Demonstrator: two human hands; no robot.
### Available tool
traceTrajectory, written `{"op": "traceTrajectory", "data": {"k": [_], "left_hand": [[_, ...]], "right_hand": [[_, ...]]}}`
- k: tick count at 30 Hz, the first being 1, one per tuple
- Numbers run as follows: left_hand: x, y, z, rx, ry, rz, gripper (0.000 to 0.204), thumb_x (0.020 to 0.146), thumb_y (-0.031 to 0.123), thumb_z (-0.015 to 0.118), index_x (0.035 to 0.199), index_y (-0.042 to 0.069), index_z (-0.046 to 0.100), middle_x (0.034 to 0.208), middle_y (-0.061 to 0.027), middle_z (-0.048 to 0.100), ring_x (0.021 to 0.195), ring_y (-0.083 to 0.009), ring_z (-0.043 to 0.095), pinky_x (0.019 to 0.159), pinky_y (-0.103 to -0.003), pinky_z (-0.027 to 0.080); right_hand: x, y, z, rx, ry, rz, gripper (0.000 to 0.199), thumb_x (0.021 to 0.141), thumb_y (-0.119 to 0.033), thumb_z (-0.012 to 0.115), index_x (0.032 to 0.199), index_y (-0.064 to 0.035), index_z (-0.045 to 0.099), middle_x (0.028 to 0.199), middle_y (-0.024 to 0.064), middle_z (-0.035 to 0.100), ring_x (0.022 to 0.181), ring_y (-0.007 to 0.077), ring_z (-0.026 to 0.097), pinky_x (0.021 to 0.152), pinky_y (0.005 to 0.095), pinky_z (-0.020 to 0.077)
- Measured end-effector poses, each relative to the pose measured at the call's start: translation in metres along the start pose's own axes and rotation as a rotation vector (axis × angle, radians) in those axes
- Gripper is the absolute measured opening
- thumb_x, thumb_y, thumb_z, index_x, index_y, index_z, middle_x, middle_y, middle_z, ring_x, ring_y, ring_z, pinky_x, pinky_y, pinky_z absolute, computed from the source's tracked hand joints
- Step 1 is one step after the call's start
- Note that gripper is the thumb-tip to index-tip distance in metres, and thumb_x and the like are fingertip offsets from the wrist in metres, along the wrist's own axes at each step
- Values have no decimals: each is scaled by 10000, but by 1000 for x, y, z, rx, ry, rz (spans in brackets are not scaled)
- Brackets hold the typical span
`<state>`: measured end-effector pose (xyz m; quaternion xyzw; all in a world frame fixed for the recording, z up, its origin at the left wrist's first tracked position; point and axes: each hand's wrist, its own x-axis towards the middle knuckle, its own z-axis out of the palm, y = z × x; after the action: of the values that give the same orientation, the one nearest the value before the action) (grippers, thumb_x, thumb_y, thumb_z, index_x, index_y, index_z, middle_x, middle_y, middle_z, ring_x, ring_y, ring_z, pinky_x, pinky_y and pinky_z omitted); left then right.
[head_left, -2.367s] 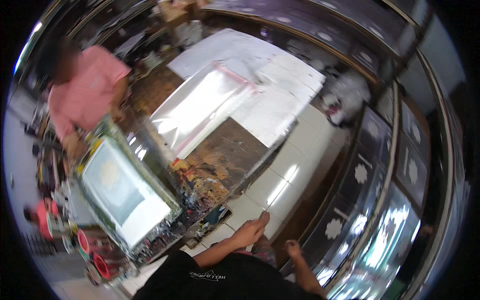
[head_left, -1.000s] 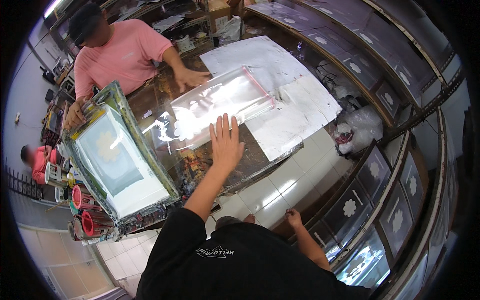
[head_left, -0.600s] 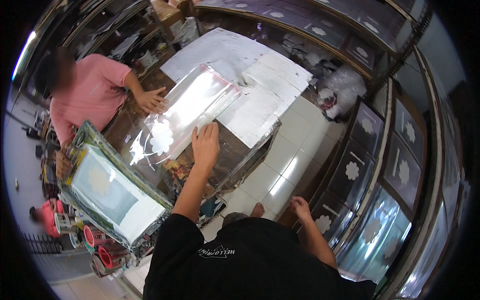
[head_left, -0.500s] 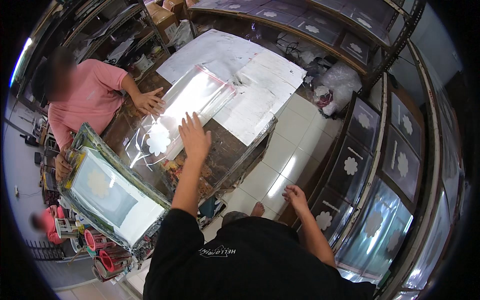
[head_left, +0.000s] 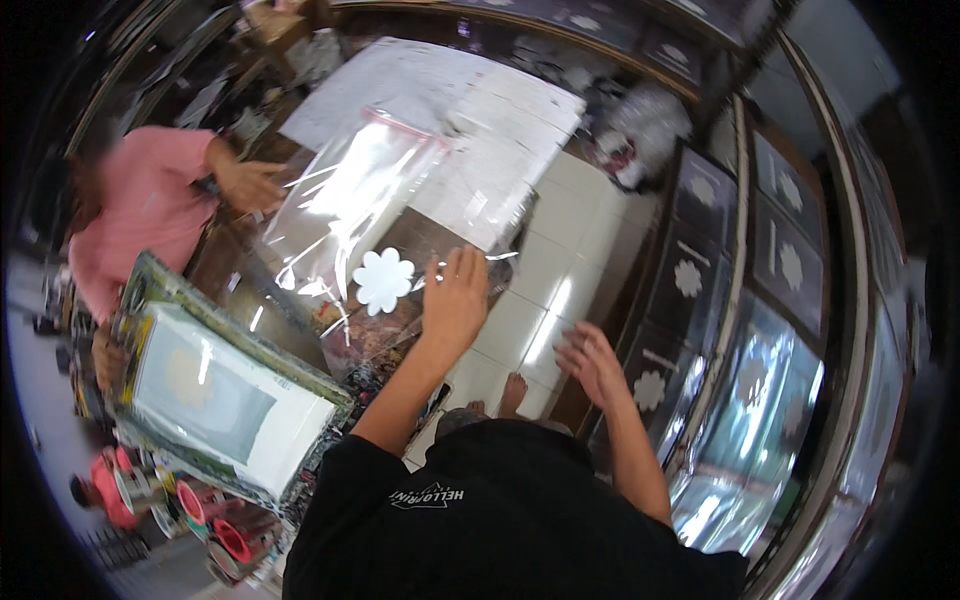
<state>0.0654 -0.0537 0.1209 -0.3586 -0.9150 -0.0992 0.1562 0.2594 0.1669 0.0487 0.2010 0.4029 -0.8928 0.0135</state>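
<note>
My left hand (head_left: pixel 455 300) holds the near edge of a large clear plastic sheet (head_left: pixel 340 205), fingers stretched along it. The sheet carries a white flower print (head_left: pixel 384 281) just left of that hand. It spans the dark worktable (head_left: pixel 375 335). A person in a pink shirt grips its far side with one hand (head_left: pixel 250 185). My right hand (head_left: pixel 590 360) hovers empty with fingers spread, lower right of the left hand, above the tiled floor (head_left: pixel 540 290).
A framed printing screen (head_left: pixel 215 385) lies at the left on the table's end. White paper sheets (head_left: pixel 480 130) cover the far table. Dark panels with white flower prints (head_left: pixel 700 270) line the right side. Red paint tins (head_left: pixel 220 520) stand at lower left.
The sheet and its flower print have slid toward me and to the right with my left hand. My right hand has risen and spread. The view swung right.
</note>
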Motion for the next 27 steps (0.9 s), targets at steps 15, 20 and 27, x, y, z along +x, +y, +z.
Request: {"op": "traceTrajectory", "data": {"k": [15,20,27], "left_hand": [[-140,147,12,-558,-401,673,573,904,240,637,1390,-22,485,1459,-213,465,1382,-379,411,1170,-597,236],[-188,136,7,-871,-615,713,594,872,219,694,1365,-46,495,1440,-244,463,1377,-411,404,1156,-543,299],[-306,83,86,-781,-886,339,504,859,180,653,1281,-79,552,1359,-283,520,1293,-442,468,1113,-501,370]], "right_hand": [[-75,13,-12,-472,444,-151,362,931,-38,548,1277,60,590,1256,185,620,1056,241,689,825,317,550],[-108,48,-67,-448,620,-125,554,877,75,499,1429,50,456,1460,229,489,1009,257,710,826,317,556],[-88,84,-175,-464,806,-62,640,884,97,495,1500,-47,400,1540,128,416,1128,235,657,827,278,528]]}}
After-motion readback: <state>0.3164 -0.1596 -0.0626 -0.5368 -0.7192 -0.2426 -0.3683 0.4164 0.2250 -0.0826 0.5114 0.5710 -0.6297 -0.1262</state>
